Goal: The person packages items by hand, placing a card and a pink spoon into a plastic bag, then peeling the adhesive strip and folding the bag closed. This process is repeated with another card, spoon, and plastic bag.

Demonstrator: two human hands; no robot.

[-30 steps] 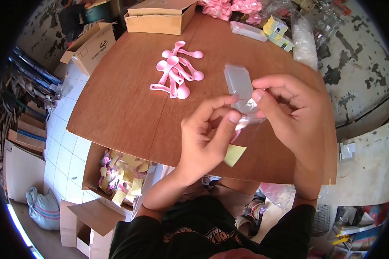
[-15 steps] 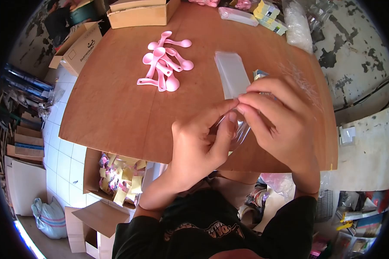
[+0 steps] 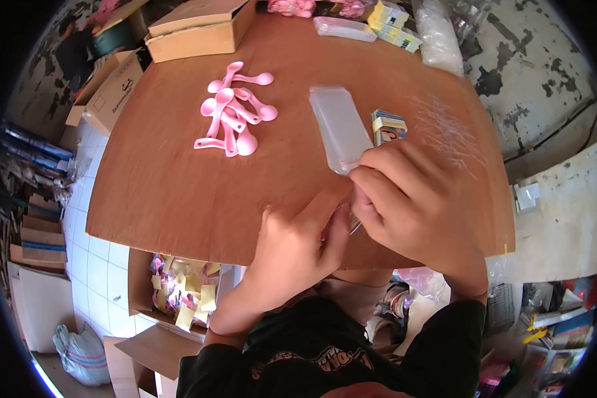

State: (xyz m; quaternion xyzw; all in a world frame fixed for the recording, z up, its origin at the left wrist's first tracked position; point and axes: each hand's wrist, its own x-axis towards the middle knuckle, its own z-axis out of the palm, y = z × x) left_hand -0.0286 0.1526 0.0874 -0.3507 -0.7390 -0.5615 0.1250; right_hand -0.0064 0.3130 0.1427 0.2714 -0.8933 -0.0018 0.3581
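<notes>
My left hand [image 3: 295, 239] and my right hand [image 3: 411, 205] meet over the front part of the wooden table, thumbs and fingertips pinched together. Between them is a clear plastic bag [image 3: 356, 224], mostly covered by my fingers. Just beyond my fingertips lies a stack of flat clear plastic bags [image 3: 341, 126]. A small banded bundle of printed cards [image 3: 388, 126] sits right of that stack, beyond my right hand. Farther left, several pink plastic measuring spoons [image 3: 229, 113] lie in a loose pile, apart from both hands.
Thin clear plastic strips [image 3: 448, 129] lie on the table's right side. Along the back edge are a cardboard box [image 3: 196, 40], yellow packs [image 3: 391, 26] and a plastic roll [image 3: 438, 43]. A carton of packed items [image 3: 186, 285] stands below left. Another person [image 3: 76, 53] is at the far left.
The view has shifted, so the table items sit lower and further left. My right hand's fingers have curled in closer, and less of the clear bag shows between my hands.
</notes>
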